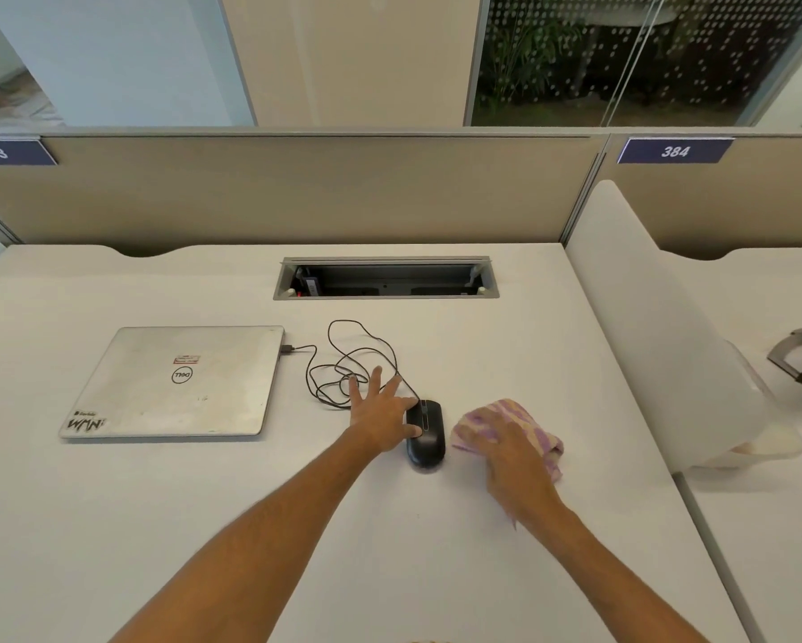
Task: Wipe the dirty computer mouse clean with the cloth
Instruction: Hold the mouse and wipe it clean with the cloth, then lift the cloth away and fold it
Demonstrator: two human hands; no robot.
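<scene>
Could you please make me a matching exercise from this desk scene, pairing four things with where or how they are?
Things:
1. laptop
2. mouse
3. cloth
4. cable

States:
A. looped loosely on the desk, behind the left hand
B. closed, lying flat at the left
C. crumpled under the right hand
D. black, touched by the left hand

Pairs: 1-B, 2-D, 3-C, 4-A

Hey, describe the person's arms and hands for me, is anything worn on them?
Both forearms are bare as far as the frame shows: no sleeves, watch, bracelet or gloves. The left hand and the right hand show no rings that can be made out. The right hand is slightly blurred, so small details there are unclear.
</scene>
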